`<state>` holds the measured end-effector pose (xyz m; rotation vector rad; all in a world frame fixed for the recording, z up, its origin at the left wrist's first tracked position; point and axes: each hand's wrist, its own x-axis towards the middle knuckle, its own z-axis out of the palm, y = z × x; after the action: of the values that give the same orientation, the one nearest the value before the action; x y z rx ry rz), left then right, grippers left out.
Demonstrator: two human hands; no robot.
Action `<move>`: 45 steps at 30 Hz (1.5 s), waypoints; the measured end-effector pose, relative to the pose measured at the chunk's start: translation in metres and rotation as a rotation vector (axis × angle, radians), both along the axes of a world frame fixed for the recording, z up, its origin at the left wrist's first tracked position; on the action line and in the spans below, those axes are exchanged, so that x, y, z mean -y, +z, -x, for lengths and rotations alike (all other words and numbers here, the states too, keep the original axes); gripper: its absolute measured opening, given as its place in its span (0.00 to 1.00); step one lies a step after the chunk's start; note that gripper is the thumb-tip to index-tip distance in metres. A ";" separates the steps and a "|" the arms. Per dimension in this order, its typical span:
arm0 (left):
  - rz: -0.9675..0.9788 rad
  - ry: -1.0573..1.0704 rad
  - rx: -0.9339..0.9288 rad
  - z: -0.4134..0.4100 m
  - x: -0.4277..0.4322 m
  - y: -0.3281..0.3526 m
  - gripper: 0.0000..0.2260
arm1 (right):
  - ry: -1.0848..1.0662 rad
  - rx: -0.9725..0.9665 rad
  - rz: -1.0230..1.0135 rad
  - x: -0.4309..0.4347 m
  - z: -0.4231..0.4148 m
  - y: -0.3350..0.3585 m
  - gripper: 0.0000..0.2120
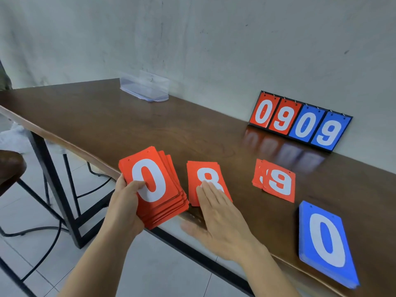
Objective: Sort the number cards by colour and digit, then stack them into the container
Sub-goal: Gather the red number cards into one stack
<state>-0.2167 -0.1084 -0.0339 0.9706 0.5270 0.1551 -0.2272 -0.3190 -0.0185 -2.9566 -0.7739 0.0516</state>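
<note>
The red 8 card [198, 168] is pressed by straight, close fingers of the right hand [220, 215], just beside the red stack [169, 189] gripped in the left hand [126, 206].

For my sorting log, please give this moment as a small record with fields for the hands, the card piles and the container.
left hand: grips the red stack, 0 on top, at the table near edge
right hand: flat, fingers resting on the red 8 pile
red 9 pile: on the table, untouched
blue stack: 0 on top, near right
container: clear, far side by the wall
scoreboard: shows 0 9 0 9
</note>
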 end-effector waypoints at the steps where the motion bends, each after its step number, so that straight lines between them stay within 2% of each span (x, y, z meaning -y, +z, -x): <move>1: -0.007 0.002 -0.004 0.001 0.001 0.000 0.20 | 0.023 0.023 0.006 0.000 0.004 -0.002 0.46; 6: -0.038 0.006 -0.010 0.006 0.005 -0.003 0.20 | 0.100 0.098 -0.041 0.009 0.009 -0.003 0.50; 11: -0.043 0.015 -0.021 0.014 0.014 -0.007 0.20 | -0.154 -0.058 -0.124 0.024 -0.002 0.013 0.58; 14: -0.027 -0.001 0.008 0.017 0.021 -0.006 0.20 | -0.138 -0.122 -0.140 0.015 -0.005 0.011 0.60; 19: -0.048 0.007 0.059 0.025 0.031 -0.006 0.20 | 0.000 -0.100 -0.127 -0.004 0.001 0.005 0.59; 28: -0.014 -0.030 0.009 0.031 0.028 -0.008 0.21 | 0.179 -0.102 -0.204 -0.025 0.013 0.003 0.55; 31: -0.031 -0.045 0.004 0.032 0.025 -0.006 0.21 | 0.176 -0.230 -0.330 -0.014 0.013 0.018 0.50; 34: -0.014 -0.074 0.024 0.029 0.025 -0.001 0.20 | -0.034 -0.232 -0.464 0.012 -0.008 0.029 0.45; 35: -0.011 -0.083 0.037 0.027 0.025 0.001 0.20 | -0.164 -0.160 -0.421 0.022 -0.021 0.029 0.43; 37: -0.017 -0.090 0.052 0.022 0.027 0.004 0.20 | -0.436 0.003 -0.204 0.039 -0.047 0.024 0.40; 39: -0.012 -0.091 0.064 0.018 0.028 0.005 0.20 | -0.636 -0.001 -0.075 0.052 -0.064 0.015 0.42; 42: -0.008 -0.102 0.073 0.016 0.027 0.002 0.20 | -0.760 -0.101 -0.037 0.059 -0.075 0.004 0.44; 45: -0.006 -0.112 0.074 0.013 0.022 0.000 0.20 | -0.739 -0.121 -0.034 0.059 -0.075 0.006 0.44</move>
<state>-0.2293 -0.1306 -0.0339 0.9940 0.4036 0.0913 -0.1518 -0.3778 -0.0124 -2.9634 0.3466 0.1601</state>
